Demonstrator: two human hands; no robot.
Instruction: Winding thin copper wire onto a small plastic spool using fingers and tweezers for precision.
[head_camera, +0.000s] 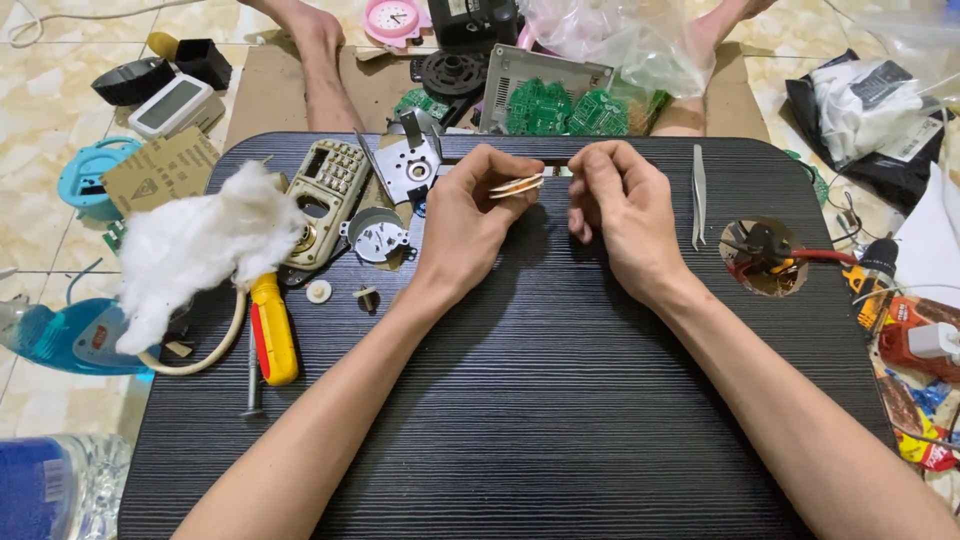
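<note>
My left hand (470, 220) pinches a small flat copper-coloured coil disc (517, 185) between thumb and fingertips, above the far middle of the black ribbed table (560, 400). My right hand (622, 205) is curled just to the right of the disc, its fingertips close to the disc's edge; whether they touch it or hold a fine wire I cannot tell. A round grey motor housing (378, 235) and a metal bracket plate (412, 165) lie just left of my left hand.
Metal tweezers (698, 195) lie right of my right hand. A yellow-handled screwdriver (272, 330), white cotton wad (200, 245) and beige keypad panel (328, 195) sit at left. A round hole (765, 258) with wires is at right. Green circuit boards (560, 110) lie beyond.
</note>
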